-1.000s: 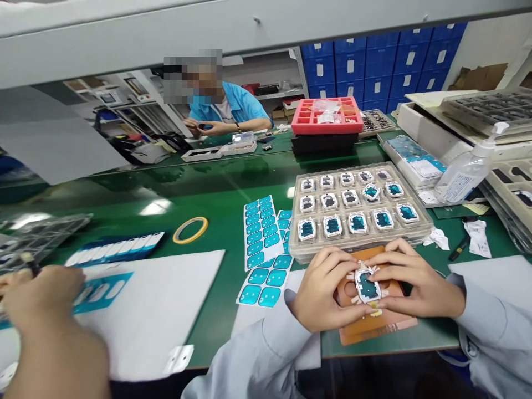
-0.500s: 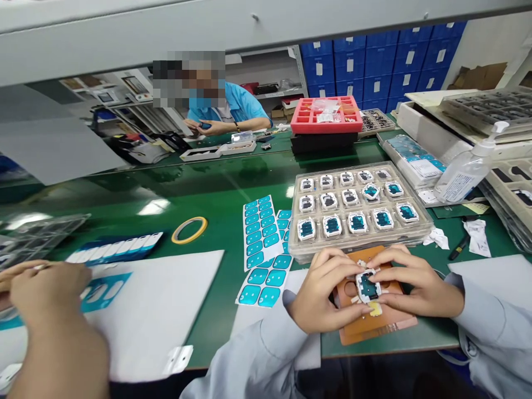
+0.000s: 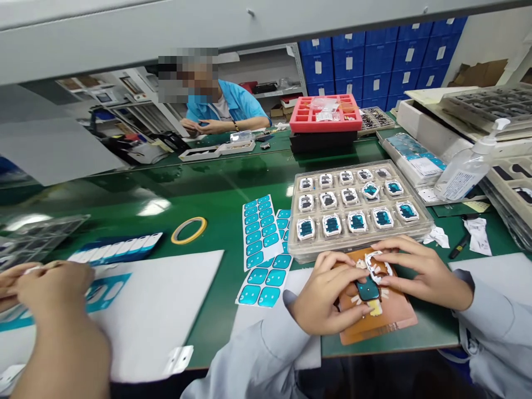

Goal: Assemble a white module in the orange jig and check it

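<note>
Person's left hand (image 3: 322, 293) and right hand (image 3: 424, 274) are apart but close, both over an orange-brown jig plate (image 3: 401, 318) on the green table (image 3: 216, 194), just in front of a clear plastic tray (image 3: 426, 230). Left hand's fingers lie on a teal-topped module (image 3: 368, 289), pressing it against the jig plate. Right hand's fingertips are clamped on a white frame (image 3: 377, 266) with small tabs, which sits at the tray end of the jig plate, just beside the module and not around it. A small yellow strip (image 3: 375, 308) lies on the jig plate beside the module. Tray holds three rows of five white-framed modules, the nearer ones showing teal tops. Left of the tray: teal sticker sheets (image 3: 260, 233), then a yellow tape roll (image 3: 189, 230) further off. Behind the tray: a red compartment box (image 3: 324, 113) on a black stand. Right of the tray: a pump bottle of clear gel (image 3: 461, 177), crumpled white paper (image 3: 477, 235) and a dark-handled tool (image 3: 459, 245). Well left of the tray, a co-worker's hands (image 3: 50, 285) are over a white sheet (image 3: 158, 310) with a teal-printed strip on it. Another co-worker in a blue shirt (image 3: 222, 105) sits across the table, far behind the tray, hands together. Blue bins (image 3: 374, 55) are stacked at the back.
</note>
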`<state>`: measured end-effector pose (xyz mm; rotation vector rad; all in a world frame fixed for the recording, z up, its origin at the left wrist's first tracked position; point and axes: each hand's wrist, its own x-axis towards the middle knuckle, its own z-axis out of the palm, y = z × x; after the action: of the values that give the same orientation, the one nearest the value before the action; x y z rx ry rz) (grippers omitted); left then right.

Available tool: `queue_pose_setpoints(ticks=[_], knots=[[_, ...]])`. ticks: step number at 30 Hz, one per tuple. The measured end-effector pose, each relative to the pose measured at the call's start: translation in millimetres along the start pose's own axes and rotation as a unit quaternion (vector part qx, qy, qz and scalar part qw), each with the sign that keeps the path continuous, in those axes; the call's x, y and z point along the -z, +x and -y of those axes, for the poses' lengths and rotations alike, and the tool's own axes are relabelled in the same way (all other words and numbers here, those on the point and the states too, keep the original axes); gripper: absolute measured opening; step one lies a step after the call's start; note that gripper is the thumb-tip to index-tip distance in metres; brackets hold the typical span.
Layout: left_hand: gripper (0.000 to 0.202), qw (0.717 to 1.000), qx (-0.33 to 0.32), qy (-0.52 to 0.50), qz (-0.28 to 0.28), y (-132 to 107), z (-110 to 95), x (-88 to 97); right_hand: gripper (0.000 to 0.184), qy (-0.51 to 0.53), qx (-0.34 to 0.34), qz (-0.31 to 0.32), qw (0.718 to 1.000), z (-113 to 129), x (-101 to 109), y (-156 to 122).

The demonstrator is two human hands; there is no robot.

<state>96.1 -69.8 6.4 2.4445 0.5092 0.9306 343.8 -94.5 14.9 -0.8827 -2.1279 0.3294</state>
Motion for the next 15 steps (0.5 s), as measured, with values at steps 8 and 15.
queue_pose_setpoints(ticks=[8, 15], knots=[[0.013, 0.998, -0.047, 0.031, -0.008, 1, 1, 1.3, 0.030, 0.004, -0.036, 0.030, 0.999, -4, 6, -3], [0.016, 0.997, -0.060, 0.048, 0.010, 2, 1, 3.4, 0.025, 0.038, -0.068, 0.075, 0.994, -6, 13, -4]])
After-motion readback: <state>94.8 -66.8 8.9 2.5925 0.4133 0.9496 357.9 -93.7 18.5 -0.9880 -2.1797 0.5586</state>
